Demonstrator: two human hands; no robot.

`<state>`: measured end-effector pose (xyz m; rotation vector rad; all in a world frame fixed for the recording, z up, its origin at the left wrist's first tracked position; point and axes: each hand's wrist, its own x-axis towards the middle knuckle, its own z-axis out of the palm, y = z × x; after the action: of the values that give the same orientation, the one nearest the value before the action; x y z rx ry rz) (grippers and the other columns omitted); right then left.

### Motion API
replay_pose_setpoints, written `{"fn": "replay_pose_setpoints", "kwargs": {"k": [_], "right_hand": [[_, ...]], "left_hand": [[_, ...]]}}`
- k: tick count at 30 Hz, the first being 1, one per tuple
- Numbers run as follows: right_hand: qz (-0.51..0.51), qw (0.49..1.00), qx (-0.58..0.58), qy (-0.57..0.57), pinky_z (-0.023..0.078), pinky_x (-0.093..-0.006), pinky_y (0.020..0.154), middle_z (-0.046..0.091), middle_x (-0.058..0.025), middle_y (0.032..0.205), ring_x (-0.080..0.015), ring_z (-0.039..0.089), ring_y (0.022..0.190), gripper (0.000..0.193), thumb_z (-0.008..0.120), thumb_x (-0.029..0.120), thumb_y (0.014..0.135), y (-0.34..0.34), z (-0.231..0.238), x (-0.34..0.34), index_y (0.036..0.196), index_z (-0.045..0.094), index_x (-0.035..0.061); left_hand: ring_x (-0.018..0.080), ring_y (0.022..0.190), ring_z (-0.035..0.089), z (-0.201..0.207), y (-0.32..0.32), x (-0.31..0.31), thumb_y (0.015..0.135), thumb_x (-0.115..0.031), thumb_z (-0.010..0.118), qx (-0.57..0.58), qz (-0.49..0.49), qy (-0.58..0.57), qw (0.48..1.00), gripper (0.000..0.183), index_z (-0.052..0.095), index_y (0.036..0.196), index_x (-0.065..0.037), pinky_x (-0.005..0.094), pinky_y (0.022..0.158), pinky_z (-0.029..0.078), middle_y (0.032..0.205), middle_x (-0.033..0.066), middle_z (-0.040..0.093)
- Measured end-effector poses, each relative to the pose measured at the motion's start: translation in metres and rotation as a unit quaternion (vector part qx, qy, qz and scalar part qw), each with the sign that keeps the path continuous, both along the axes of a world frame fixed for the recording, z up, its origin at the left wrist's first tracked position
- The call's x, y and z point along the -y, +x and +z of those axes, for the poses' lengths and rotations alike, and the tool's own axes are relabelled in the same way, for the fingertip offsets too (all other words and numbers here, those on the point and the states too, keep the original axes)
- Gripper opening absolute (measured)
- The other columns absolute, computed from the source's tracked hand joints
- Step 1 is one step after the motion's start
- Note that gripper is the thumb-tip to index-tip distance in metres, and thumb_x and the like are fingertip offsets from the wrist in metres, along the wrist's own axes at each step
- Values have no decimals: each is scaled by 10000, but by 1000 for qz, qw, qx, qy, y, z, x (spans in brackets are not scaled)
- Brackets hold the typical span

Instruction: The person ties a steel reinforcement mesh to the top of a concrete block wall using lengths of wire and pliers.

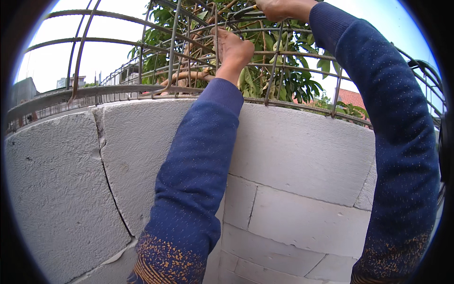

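My left hand (232,51) is raised above the wall, its fingers closed around a thin upright steel bar (216,19) of the reinforcement cage. Higher and to the right, my right hand (286,9) is partly cut off by the top edge of the view. It is closed on a slim dark tool (242,13) with a touch of yellow by the fingers; the tool's exact kind cannot be made out. The tool's far end reaches in among the bars above my left hand. Long ribbed rods (127,46) and stirrups make up the cage.
A wall of pale lightweight blocks (302,146) stands directly in front, meeting another block face (52,175) on the left. The cage runs along its top. Leafy branches (293,80) press against the bars from behind. A red tiled roof (351,98) shows beyond at right.
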<state>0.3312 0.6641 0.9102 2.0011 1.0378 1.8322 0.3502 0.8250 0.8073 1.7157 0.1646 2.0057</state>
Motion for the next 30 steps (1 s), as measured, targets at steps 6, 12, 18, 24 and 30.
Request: {"fn": "replay_pose_setpoints", "kwargs": {"k": [6,12,18,24,30], "right_hand": [[70,996,-53,34,571,-440,762,742,-189,952,-318,731,915,263,709,181,747,-9,-9,-2,956,759,27],[39,995,-92,15,586,-410,578,733,-188,834,-310,734,712,239,723,191,713,-18,3,2,880,756,23],[6,998,64,-3,559,-442,839,734,-170,1020,-330,702,996,346,783,282,718,-7,15,-4,977,737,57],[25,988,141,-57,570,-438,751,726,-169,896,-342,712,891,202,720,182,710,-7,46,-15,878,731,71],[59,984,158,-52,569,-436,744,715,-149,905,-333,703,891,144,663,167,760,9,53,-16,873,706,88]], "left_hand": [[419,1309,447,8,10,-25,737,-90,695,17,36,-9,999,776,273,1372,49,472,1146,350,1351,280,450],[382,1370,380,7,2,-19,750,-165,763,3,53,-11,999,920,205,1450,49,439,1174,298,1423,249,390],[378,1337,402,-1,-6,-4,775,-192,774,-23,66,-26,997,883,233,1434,36,439,1153,314,1372,235,413],[397,1307,437,-2,-9,-2,757,-139,758,-16,61,-28,998,812,272,1388,16,453,1123,357,1361,251,436],[384,1302,426,-1,-8,-8,743,-130,776,-13,69,-26,997,802,289,1364,15,436,1127,341,1345,241,430]]}}
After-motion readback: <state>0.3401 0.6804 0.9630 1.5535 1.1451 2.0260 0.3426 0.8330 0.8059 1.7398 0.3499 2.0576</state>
